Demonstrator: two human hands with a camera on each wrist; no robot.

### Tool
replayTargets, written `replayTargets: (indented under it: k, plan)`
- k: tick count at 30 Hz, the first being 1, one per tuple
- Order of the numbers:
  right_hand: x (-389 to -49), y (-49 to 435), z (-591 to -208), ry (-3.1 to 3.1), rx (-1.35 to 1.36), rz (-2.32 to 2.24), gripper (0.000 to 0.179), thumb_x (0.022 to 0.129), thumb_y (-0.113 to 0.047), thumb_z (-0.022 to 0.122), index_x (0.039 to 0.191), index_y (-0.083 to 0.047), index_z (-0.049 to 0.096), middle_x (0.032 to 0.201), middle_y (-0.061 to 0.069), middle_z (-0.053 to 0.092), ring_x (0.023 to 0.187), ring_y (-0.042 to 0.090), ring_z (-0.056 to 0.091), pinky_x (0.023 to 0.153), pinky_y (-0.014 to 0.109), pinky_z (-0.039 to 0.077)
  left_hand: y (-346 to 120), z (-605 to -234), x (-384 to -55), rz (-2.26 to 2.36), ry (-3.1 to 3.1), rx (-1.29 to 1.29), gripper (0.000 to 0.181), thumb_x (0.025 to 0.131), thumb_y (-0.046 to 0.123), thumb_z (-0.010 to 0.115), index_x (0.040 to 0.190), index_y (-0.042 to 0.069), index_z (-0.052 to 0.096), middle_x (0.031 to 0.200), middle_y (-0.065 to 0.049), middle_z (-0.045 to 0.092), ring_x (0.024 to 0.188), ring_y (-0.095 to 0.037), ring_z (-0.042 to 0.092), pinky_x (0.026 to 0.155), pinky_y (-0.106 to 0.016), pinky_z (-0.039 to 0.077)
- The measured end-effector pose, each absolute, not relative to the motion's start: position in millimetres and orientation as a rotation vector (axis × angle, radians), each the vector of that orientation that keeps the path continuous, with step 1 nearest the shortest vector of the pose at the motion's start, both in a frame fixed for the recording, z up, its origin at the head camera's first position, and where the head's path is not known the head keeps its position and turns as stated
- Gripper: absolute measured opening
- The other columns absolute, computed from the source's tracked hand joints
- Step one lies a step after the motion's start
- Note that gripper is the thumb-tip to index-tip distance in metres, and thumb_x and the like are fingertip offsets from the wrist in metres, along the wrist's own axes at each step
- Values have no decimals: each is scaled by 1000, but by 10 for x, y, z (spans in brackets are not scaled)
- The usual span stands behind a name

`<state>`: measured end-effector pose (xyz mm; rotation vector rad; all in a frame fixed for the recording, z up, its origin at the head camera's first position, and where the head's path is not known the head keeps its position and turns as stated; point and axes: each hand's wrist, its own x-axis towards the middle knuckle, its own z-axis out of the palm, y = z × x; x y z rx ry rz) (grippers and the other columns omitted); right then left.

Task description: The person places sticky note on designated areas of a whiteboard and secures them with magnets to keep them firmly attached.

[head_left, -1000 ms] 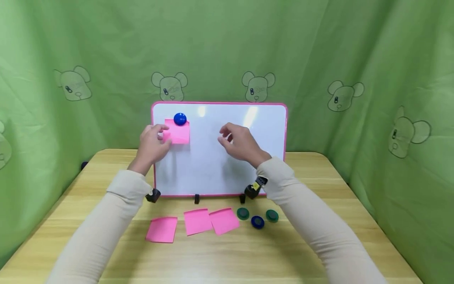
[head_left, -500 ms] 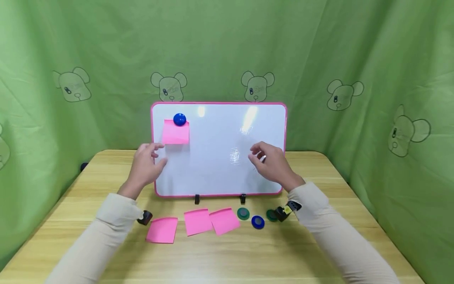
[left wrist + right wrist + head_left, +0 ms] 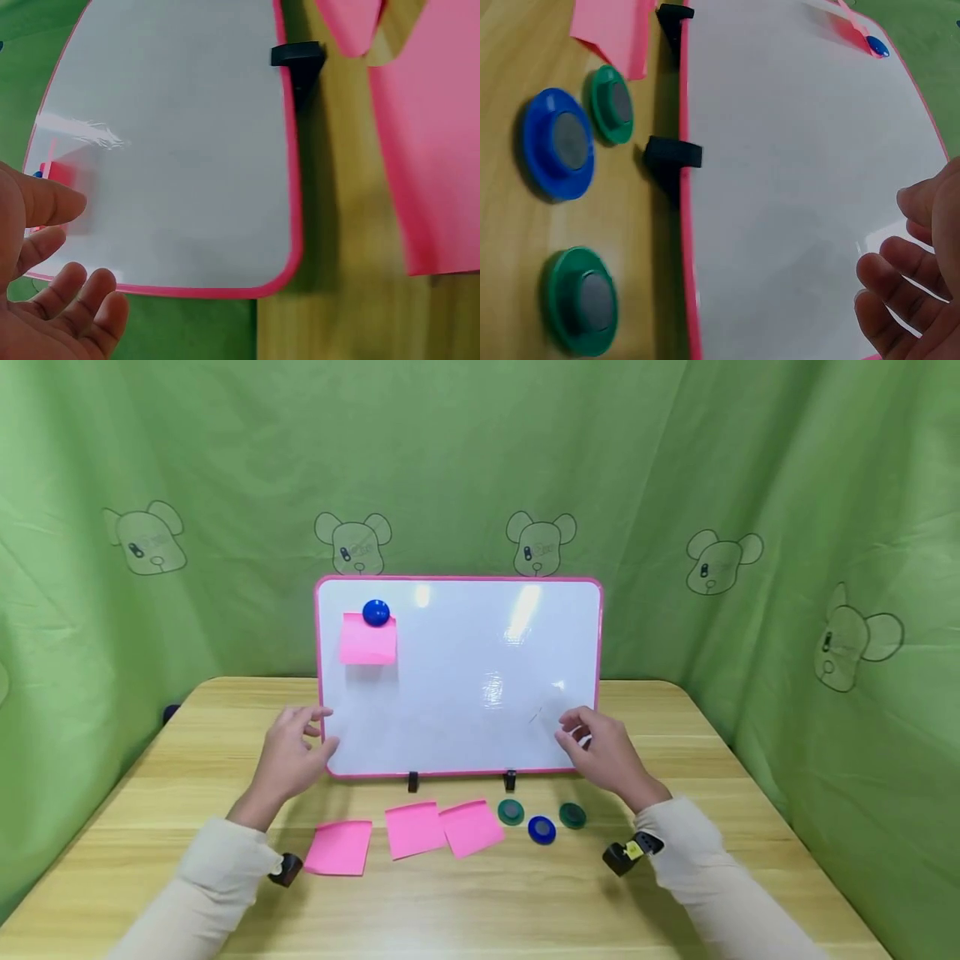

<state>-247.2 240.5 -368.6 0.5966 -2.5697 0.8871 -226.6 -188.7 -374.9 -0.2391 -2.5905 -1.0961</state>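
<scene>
Nothing in either hand: left hand [image 3: 291,752] has thumb and fingers spread apart, right hand [image 3: 602,750] is loosely curved, gap between thumb and fingertips. The white rectangular board with a pink frame [image 3: 450,710] sits between them, right by the fingertips; can't tell if they touch. I reckon a bump could shift it. The square pink paper note [image 3: 367,646], above the left fingers, might pivot on its lone round blue plastic-looking magnet [image 3: 376,612]. Board faces the person, long axis running hand to hand.

Pink notes [image 3: 415,830], white board [image 3: 457,677], blue magnets [image 3: 542,830], green mouse-print curtain [image 3: 450,452]
</scene>
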Motion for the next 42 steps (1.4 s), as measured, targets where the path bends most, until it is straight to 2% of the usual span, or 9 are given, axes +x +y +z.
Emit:
replayTargets:
  k: [10, 17, 24, 31, 35, 42]
  plan:
    - [-2363, 2568, -3990, -2653, 459, 918, 15, 92, -11, 65, 103, -1, 63, 90, 7, 66, 77, 20, 61, 70, 38, 54, -1917, -4029, -2122, -1124, -2671, -229, 39, 88, 10, 66, 124, -2, 57, 114, -21, 55, 96, -34, 59, 78, -45, 54]
    - [-2339, 2634, -4183, -2663, 453, 911, 13, 91, -10, 67, 101, -1, 64, 87, 4, 65, 76, 18, 61, 68, 33, 54, -1915, -4141, -2046, -1106, -2723, -260, 38, 87, 10, 67, 123, 0, 58, 113, -19, 57, 98, -31, 59, 77, -43, 55]
    - [-2308, 2630, -4261, -2821, 447, 933, 10, 92, -15, 66, 98, -7, 64, 88, 1, 64, 81, 17, 60, 70, 32, 53, -1950, -4196, -1981, -1075, -2788, -320, 36, 86, 9, 68, 120, -1, 60, 112, -18, 58, 97, -32, 59, 77, -44, 55]
    - [-2291, 2648, -4294, -2998, 456, 903, 20, 88, -17, 71, 105, -6, 66, 95, 3, 64, 83, 16, 60, 74, 35, 54, -1992, -4225, -1944, -1031, -2881, -362, 23, 85, 11, 72, 106, 3, 65, 107, -11, 62, 97, -30, 59, 79, -45, 53]
    - [-2294, 2670, -4329, -3045, 490, 893, 26, 83, -19, 77, 104, -8, 66, 95, 1, 64, 82, 14, 58, 74, 34, 52, -2023, -4239, -1918, -994, -2909, -374, 16, 82, 11, 74, 96, 8, 65, 108, -12, 62, 95, -30, 59, 79, -46, 52]
    - [-2285, 2674, -4357, -3118, 454, 914, 33, 78, -21, 82, 105, -12, 66, 95, -2, 61, 84, 15, 56, 76, 34, 51, -2050, -4263, -1875, -959, -2932, -407, 16, 79, 9, 77, 87, 12, 64, 104, -10, 62, 93, -28, 59, 80, -48, 51]
